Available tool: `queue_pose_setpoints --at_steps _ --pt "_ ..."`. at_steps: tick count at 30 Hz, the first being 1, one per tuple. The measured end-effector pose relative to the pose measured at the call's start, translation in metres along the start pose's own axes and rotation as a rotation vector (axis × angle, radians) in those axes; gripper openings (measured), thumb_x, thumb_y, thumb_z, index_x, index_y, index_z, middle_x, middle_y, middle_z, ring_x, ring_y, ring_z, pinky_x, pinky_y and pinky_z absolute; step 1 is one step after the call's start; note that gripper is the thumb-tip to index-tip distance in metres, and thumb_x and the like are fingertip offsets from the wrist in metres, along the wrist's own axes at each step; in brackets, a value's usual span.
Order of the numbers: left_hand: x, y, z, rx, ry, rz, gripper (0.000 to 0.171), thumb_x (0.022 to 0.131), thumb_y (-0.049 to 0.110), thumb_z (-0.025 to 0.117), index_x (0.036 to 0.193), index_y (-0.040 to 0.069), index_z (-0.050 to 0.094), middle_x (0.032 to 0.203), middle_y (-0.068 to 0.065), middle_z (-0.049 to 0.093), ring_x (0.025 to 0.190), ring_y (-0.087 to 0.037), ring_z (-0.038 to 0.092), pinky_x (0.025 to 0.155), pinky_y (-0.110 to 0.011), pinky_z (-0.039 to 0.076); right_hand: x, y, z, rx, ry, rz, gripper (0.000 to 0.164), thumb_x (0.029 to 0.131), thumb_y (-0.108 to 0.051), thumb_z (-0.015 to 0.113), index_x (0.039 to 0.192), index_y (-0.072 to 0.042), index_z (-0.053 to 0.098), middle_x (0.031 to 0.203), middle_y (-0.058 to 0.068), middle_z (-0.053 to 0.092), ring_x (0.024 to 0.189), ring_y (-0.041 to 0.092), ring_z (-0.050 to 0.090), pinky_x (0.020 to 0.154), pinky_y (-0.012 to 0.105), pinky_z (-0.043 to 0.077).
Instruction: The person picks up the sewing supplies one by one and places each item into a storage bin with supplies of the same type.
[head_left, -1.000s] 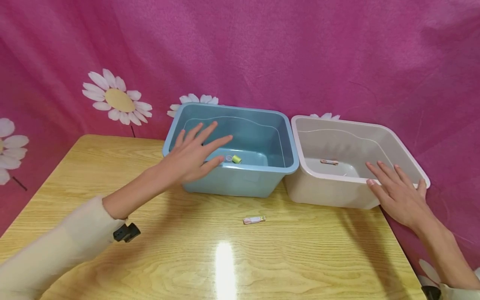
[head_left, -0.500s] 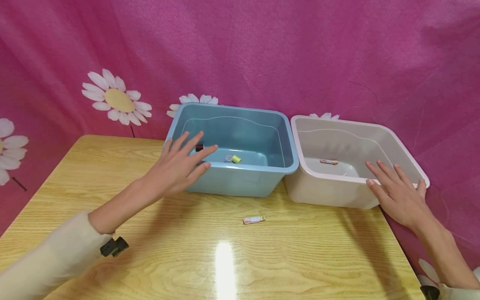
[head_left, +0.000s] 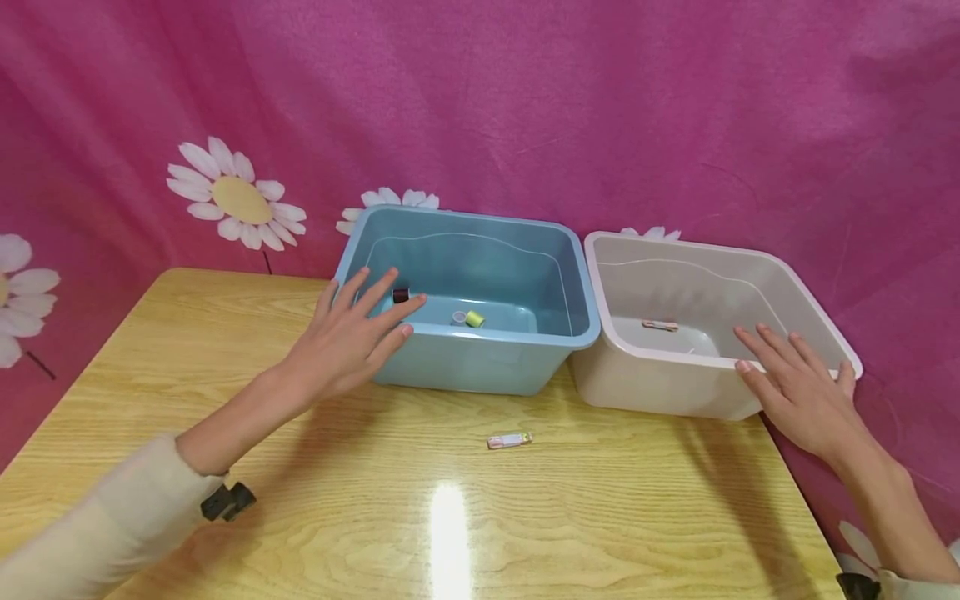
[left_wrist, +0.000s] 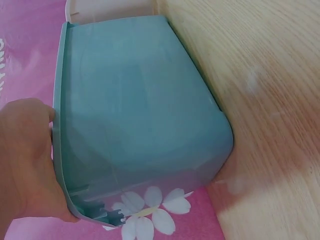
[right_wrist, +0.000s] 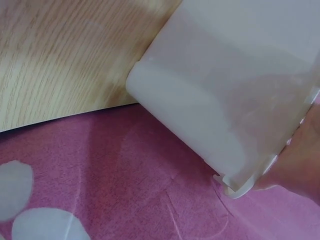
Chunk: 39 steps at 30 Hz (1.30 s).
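Observation:
My left hand (head_left: 337, 346), fingers straight and spread, lies over the front left corner of a blue plastic bin (head_left: 480, 362). My right hand (head_left: 806, 400) has its fingers spread over the front right rim of a beige bin (head_left: 667, 387). Inside the blue bin are a yellow-green thread spool (head_left: 475, 319), a small pale round piece (head_left: 459, 317) and a dark spool-like piece (head_left: 401, 295), partly hidden by the left fingers. A slim nail clipper (head_left: 660, 325) lies in the beige bin. Another nail clipper (head_left: 509, 440), with a patterned lever, lies before the bins.
Both bins stand side by side at the back of the wooden table (head_left: 600, 508). A pink curtain (head_left: 510, 108) with daisies hangs directly behind them. The beige bin's right end reaches past the table's right edge.
My left hand has drawn back to the left and slightly down, from above the blue bin to its front left corner, uncovering the dark spool-like piece. The right hand has stayed put.

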<state>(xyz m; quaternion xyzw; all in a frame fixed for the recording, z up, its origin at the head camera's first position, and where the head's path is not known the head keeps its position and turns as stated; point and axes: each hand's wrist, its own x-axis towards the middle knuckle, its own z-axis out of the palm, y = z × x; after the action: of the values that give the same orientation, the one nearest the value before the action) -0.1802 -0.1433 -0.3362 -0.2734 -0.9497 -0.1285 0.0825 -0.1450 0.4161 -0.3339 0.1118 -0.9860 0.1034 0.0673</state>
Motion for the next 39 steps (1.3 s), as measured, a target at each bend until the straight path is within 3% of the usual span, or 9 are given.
queue_pose_setpoints --at_steps 12,17,19,21,23,25,33,39 --pt "-0.001 0.001 0.001 0.020 -0.011 -0.008 0.049 0.107 0.040 0.041 0.154 0.025 0.042 0.163 -0.015 0.021 0.146 -0.046 0.011 0.111 -0.070 0.009 0.002 0.000 -0.002 0.055 0.021 0.008 0.059 0.106 -0.034 0.046 0.160 -0.023 0.026 0.163 0.018 0.020 0.144 0.052 0.013 0.095 0.078 -0.020" --pt "-0.001 0.001 0.000 0.025 -0.013 -0.006 0.048 0.108 0.039 0.040 0.154 0.026 0.042 0.163 -0.015 0.021 0.146 -0.046 0.012 0.111 -0.070 0.009 0.001 -0.013 -0.001 0.154 0.151 -0.047 0.054 0.102 -0.023 0.057 0.153 -0.015 0.042 0.158 0.021 0.030 0.146 0.048 0.015 0.102 0.075 -0.015" --pt "-0.001 0.002 0.000 0.030 -0.015 -0.004 0.048 0.108 0.039 0.040 0.154 0.026 0.042 0.163 -0.015 0.021 0.146 -0.046 0.012 0.111 -0.070 0.010 0.001 -0.024 0.000 0.224 0.233 -0.113 0.051 0.098 -0.014 0.062 0.147 -0.009 0.049 0.153 0.024 0.037 0.147 0.042 0.018 0.112 0.066 -0.006" --pt "-0.001 0.002 0.000 0.033 -0.013 -0.003 0.048 0.108 0.039 0.040 0.153 0.026 0.042 0.162 -0.015 0.022 0.146 -0.046 0.012 0.111 -0.070 0.010 0.002 -0.041 0.002 0.284 0.308 -0.177 0.048 0.094 -0.005 0.066 0.141 -0.005 0.056 0.146 0.025 0.045 0.147 0.030 0.023 0.119 0.050 0.006" --pt "-0.001 0.001 0.000 0.035 -0.012 -0.003 0.048 0.108 0.040 0.040 0.153 0.026 0.042 0.162 -0.015 0.022 0.146 -0.046 0.012 0.111 -0.070 0.011 0.001 -0.059 0.003 0.324 0.360 -0.224 0.047 0.090 0.002 0.069 0.136 -0.003 0.060 0.140 0.022 0.052 0.144 0.020 0.030 0.118 0.033 0.016" --pt "-0.002 0.001 0.001 0.037 -0.011 -0.002 0.048 0.108 0.040 0.040 0.153 0.026 0.043 0.162 -0.015 0.022 0.146 -0.046 0.012 0.111 -0.070 0.011 -0.001 -0.077 0.004 0.349 0.394 -0.262 0.045 0.087 0.007 0.069 0.131 -0.002 0.064 0.135 0.018 0.057 0.139 0.011 0.037 0.113 0.023 0.022" --pt "-0.001 0.000 0.001 0.033 -0.014 -0.005 0.048 0.108 0.041 0.039 0.153 0.028 0.042 0.163 -0.015 0.021 0.146 -0.046 0.011 0.111 -0.070 0.010 -0.008 -0.128 0.014 0.495 0.398 -0.450 0.035 0.089 0.006 0.066 0.124 0.003 0.066 0.124 0.015 0.065 0.124 0.012 0.055 0.105 0.023 0.037" --pt "0.000 0.000 0.000 0.034 -0.022 -0.006 0.048 0.108 0.041 0.038 0.153 0.028 0.042 0.163 -0.015 0.021 0.146 -0.046 0.011 0.111 -0.070 0.010 -0.011 -0.148 0.027 0.587 0.248 -0.435 0.048 0.083 0.015 0.070 0.128 0.000 0.064 0.126 0.010 0.065 0.121 0.010 0.056 0.100 0.021 0.043"
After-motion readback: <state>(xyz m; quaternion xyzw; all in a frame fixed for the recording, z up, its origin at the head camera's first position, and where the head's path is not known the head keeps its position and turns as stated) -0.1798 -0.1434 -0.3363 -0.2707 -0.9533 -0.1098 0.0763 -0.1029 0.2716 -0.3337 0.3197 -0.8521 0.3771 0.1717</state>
